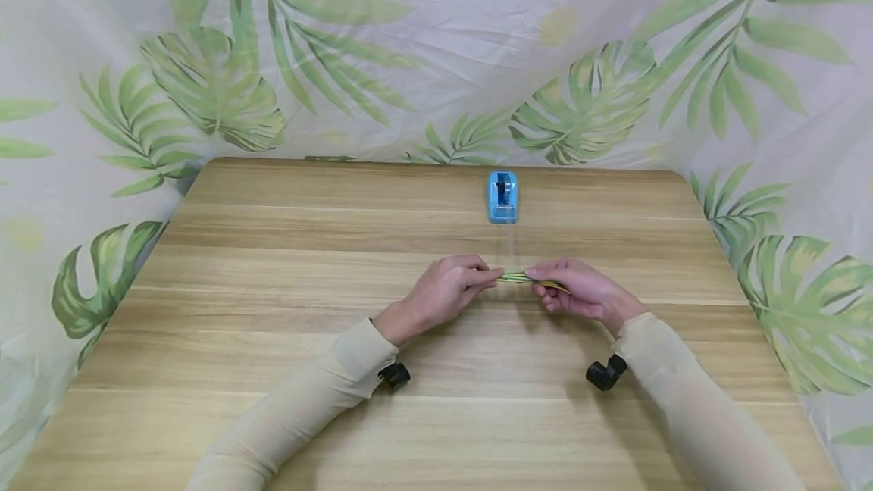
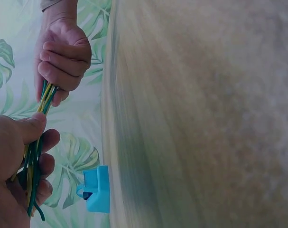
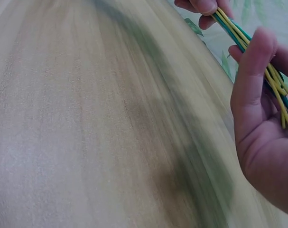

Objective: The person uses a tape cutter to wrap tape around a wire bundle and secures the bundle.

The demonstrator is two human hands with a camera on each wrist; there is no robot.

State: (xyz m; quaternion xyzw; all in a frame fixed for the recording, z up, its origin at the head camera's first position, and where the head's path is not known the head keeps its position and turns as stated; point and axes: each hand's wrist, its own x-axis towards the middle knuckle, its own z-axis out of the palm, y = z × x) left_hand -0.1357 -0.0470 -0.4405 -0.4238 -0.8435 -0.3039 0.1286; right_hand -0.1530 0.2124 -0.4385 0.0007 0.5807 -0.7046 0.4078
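Both hands hold a thin bundle of green and yellow wires (image 1: 514, 277) level above the table, one hand toward each end. My left hand (image 1: 450, 286) pinches the left part between thumb and fingers; in the left wrist view the loose wire ends hang past its palm. My right hand (image 1: 580, 290) grips the right part, and several yellow and green ends (image 3: 282, 95) stick out over its palm in the right wrist view. Behind the bundle stands a blue tape dispenser (image 1: 502, 197). A faint clear strip of tape (image 1: 510, 245) runs from it toward the wires between the hands.
The wood-grain table (image 1: 327, 226) reaches back to a leaf-print cloth (image 1: 470, 36) hanging behind it. Each beige sleeve carries a small black camera mount, one at the left wrist (image 1: 394, 376) and one at the right (image 1: 605, 373).
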